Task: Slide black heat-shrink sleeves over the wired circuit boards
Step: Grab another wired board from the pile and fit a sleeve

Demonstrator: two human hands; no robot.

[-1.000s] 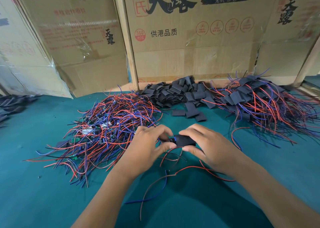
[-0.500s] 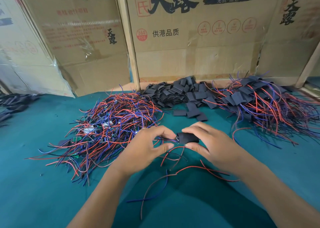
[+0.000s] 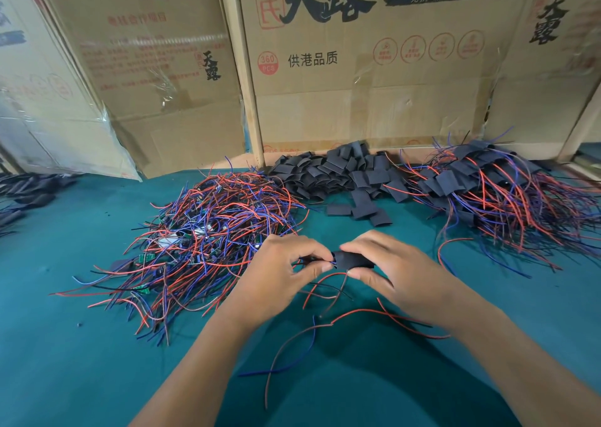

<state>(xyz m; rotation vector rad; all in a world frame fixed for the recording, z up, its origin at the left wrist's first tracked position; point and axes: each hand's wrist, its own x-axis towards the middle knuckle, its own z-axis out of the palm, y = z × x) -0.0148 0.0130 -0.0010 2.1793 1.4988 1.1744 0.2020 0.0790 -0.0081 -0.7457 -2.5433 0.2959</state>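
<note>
My right hand (image 3: 400, 274) pinches a black heat-shrink sleeve (image 3: 353, 260) between thumb and fingers. At the sleeve's left mouth my left hand (image 3: 279, 277) pinches the wired circuit board, which is almost wholly inside the sleeve. Its red and blue wires (image 3: 328, 329) trail down onto the green mat toward me. A pile of bare wired boards (image 3: 208, 241) lies to the left. Loose black sleeves (image 3: 341, 176) are heaped behind the hands. Sleeved boards with wires (image 3: 497, 196) are piled at the right.
Cardboard boxes (image 3: 357, 69) wall off the back of the green mat (image 3: 65, 345). More dark sleeved pieces (image 3: 29, 192) lie at the far left edge. A wooden post (image 3: 247, 85) stands between two boxes.
The sleeve has slid further left over the board, and less of the board shows at its mouth. Both hands stayed in place above the mat.
</note>
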